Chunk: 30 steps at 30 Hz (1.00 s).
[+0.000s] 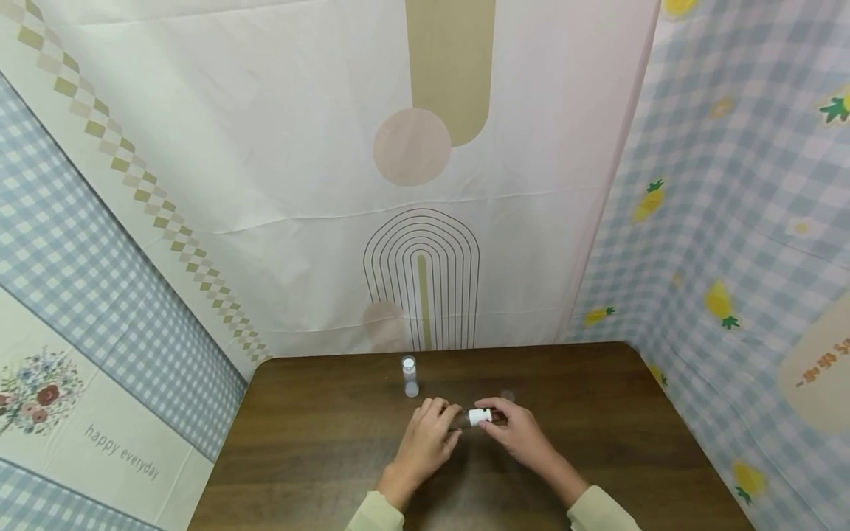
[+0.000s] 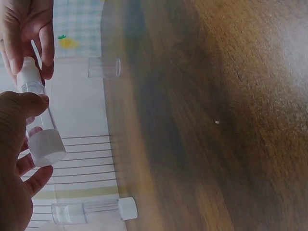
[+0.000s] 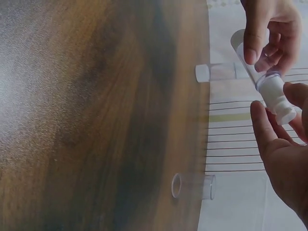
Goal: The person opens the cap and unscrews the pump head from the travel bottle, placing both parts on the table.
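Between both hands, above the table, is a small clear pump bottle [image 1: 478, 417], tilted, with a white base [image 2: 46, 147] and a white pump head [image 3: 274, 94]. My left hand [image 1: 428, 435] holds its clear body, thumb on one side and fingers curled round the other. At the pump end, my right hand [image 1: 521, 431] pinches the white head between thumb and fingers. A clear cap [image 3: 209, 186], a hollow cylinder, stands on the table behind the right hand. Another clear bottle [image 1: 410, 377] with a white base stands upright beyond the left hand.
The brown wooden table [image 1: 299, 442] ends at a white patterned cloth [image 1: 299, 280] behind it. Checked cloths hang at both sides, the right one [image 1: 704, 221] printed with pineapples. A tiny pale speck [image 2: 217, 122] lies on the tabletop.
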Available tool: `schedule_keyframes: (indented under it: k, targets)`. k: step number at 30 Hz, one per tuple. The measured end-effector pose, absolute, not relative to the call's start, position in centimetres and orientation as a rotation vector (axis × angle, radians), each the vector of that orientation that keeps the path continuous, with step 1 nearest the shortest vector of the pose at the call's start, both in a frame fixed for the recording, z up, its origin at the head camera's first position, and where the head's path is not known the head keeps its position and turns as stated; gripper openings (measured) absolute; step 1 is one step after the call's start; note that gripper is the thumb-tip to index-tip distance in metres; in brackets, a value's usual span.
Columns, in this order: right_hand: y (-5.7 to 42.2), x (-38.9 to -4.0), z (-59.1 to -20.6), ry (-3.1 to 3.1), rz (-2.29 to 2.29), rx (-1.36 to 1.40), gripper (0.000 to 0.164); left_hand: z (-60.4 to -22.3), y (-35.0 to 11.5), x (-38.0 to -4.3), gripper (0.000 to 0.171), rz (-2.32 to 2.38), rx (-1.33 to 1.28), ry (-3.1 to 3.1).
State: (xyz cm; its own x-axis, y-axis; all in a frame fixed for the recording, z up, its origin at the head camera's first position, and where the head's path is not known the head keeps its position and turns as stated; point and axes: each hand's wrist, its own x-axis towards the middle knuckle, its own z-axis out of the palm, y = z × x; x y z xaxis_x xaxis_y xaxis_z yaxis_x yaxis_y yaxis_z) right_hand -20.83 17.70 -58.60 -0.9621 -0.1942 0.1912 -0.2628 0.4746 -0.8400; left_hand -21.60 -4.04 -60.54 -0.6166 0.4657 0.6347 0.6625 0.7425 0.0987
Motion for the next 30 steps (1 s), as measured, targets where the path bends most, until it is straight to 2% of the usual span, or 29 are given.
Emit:
schedule_keyframes:
  k: [16,30]
  targets:
    - [17.7,-20.44,-58.74,-2.648,1.517,0.372,0.023,-60.26,-3.76,-21.2,0.044,-0.466,-0.865,-2.383]
    - [17.71,-20.33,-58.84,-2.588,1.64,0.414,0.027,-60.47,-3.55,-21.2,0.043,-0.459,-0.87,-2.38]
